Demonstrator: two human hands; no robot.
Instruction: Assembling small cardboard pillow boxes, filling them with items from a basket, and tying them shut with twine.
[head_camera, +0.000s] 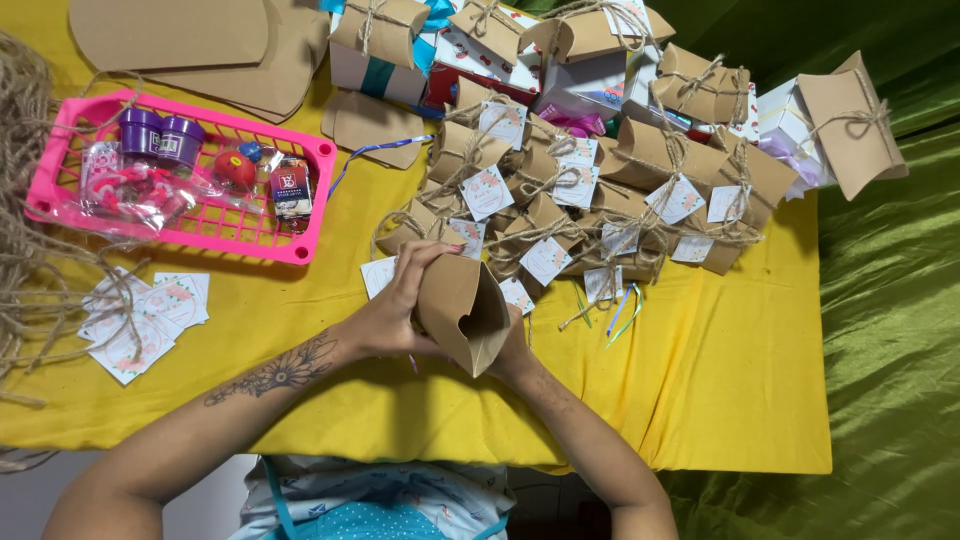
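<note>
Head view: kraft pillow box (462, 312) sits between both hands, above the yellow tablecloth (700, 380), just in front of the torso. Long axis runs roughly upper-left to lower-right; the curved end flap faces lower-right, toward the right hand, and looks folded in, seam showing.

Left hand (395, 305) is the more visible one: fingers pressed together and wrapped over the box's top-left end, fingertips (440, 247) curled onto its upper edge. Right hand (515, 345) is mostly hidden behind the box (only wrist and heel show), so finger state there I cannot tell; it appears to back the far face.

Beyond the fingertips: heap of finished pillow boxes (600, 190) tied with jute twine and square paper tags, close to the held box. Off the left hand's knuckles: loose stack of tags (145, 310), then a pink plastic basket (180, 180) holding small purple jars and wrapped trinkets. Raw twine bundle (25, 200) at far left; flat unfolded box blanks (190, 40) past the basket.
</note>
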